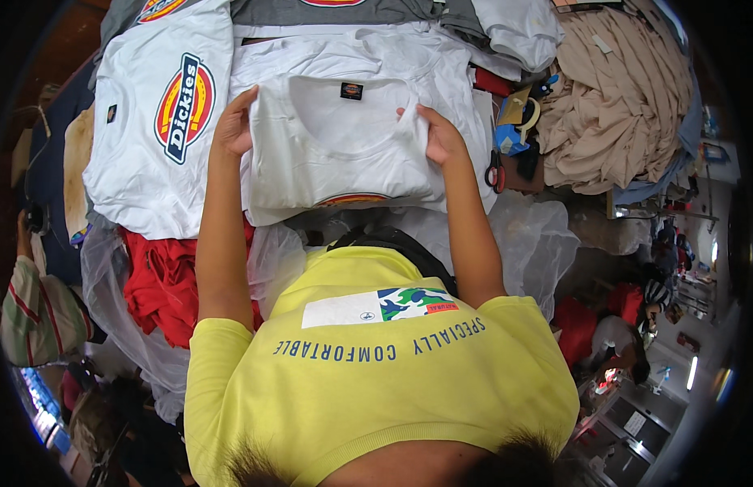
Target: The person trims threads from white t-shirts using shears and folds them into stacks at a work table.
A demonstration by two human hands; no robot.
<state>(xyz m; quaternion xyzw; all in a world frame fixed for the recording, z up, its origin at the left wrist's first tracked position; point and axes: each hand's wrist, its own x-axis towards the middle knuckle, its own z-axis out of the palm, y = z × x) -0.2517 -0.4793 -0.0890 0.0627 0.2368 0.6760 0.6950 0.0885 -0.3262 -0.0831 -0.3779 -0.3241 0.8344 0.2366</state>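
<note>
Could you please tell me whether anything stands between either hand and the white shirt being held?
Nothing visible does: the left hand and the right hand grip the shirt directly, one at each shoulder.

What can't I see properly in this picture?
All in the head view:
Most of the print on the held white shirt: a fold in the cloth hides it.
Part of the right hand: some fingers are behind the shirt.
The grey cloth: cut off by the top edge.
Some of the red cloth: the left forearm blocks it.
</note>
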